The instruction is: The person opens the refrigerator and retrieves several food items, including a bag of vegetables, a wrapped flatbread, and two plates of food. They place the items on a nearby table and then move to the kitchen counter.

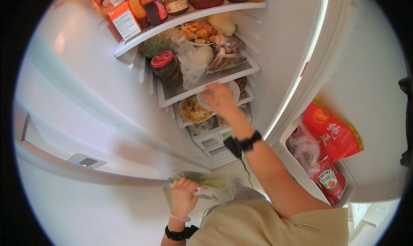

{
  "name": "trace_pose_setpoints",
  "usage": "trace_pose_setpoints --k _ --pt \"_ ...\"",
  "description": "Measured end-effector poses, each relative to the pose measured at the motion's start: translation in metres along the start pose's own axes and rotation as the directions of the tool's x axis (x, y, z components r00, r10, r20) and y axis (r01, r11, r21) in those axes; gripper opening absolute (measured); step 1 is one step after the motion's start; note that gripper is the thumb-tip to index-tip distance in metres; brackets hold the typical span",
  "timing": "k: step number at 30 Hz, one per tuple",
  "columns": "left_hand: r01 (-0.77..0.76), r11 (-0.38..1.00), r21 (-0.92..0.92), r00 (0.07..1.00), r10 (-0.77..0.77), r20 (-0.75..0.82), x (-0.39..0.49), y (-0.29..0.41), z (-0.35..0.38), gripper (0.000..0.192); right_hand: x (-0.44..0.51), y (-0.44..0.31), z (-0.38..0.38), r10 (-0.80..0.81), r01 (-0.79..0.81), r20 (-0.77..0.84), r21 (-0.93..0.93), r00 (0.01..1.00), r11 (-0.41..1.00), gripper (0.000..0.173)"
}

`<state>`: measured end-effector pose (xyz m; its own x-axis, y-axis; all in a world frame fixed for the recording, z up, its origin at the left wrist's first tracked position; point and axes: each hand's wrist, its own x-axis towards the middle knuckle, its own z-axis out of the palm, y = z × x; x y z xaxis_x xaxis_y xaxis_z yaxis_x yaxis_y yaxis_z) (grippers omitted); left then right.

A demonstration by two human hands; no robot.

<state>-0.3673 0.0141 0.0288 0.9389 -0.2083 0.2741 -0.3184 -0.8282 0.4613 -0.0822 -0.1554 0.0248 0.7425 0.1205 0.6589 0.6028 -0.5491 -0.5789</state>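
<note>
At the lower middle, my left hand (184, 194) grips a clear plastic bag of green vegetables (213, 183), held low in front of my body. My right hand (220, 98) reaches into the refrigerator, over a white plate (235, 88) below the middle shelf; its fingers are blurred, so I cannot tell whether they hold the plate. Just left of the plate is a bowl of yellowish food (193, 110). On the shelf above stand a jar with a red lid (163, 59), a whitish plastic bag (193, 60), bagged meat (227, 61) and a plate of orange cubes (200, 32).
The top shelf (193, 15) holds boxes, bottles and jars. To the right, the open door's bin (350, 189) carries a red packet (332, 130), a Heinz ketchup pouch (329, 178) and a crumpled plastic bag (305, 147). Another door panel (96, 194) lies at the left. A cable (246, 171) hangs from my right wristband.
</note>
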Motion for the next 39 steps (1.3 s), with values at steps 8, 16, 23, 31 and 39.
trace_pose_setpoints --k 8,16,23,31,39 --pt "-0.007 0.999 -0.032 1.0 0.008 0.02 -0.015 0.004 0.005 0.014 0.115 0.099 -0.018 0.117 -0.081 0.03 -0.561 0.993 0.824 0.024" --pt "0.071 0.997 -0.022 0.997 -0.071 0.018 -0.029 -0.001 0.005 0.015 0.126 0.09 -0.039 0.477 -0.219 0.216 -0.681 0.852 0.699 0.028" --pt "0.036 0.999 -0.007 0.999 -0.036 0.014 -0.034 -0.002 -0.002 0.012 0.103 0.077 -0.048 0.353 -0.391 -0.175 -0.513 0.919 0.764 0.034" --pt "-0.129 0.989 -0.078 0.985 0.137 0.105 -0.036 -0.006 0.003 0.012 0.038 0.025 -0.071 0.052 -0.17 -0.397 -0.267 0.917 0.949 0.029" --pt "-0.128 0.984 -0.126 0.974 0.149 0.168 -0.052 -0.007 0.011 0.014 0.058 0.078 -0.08 0.104 -0.119 -0.059 -0.47 0.993 0.875 0.041"
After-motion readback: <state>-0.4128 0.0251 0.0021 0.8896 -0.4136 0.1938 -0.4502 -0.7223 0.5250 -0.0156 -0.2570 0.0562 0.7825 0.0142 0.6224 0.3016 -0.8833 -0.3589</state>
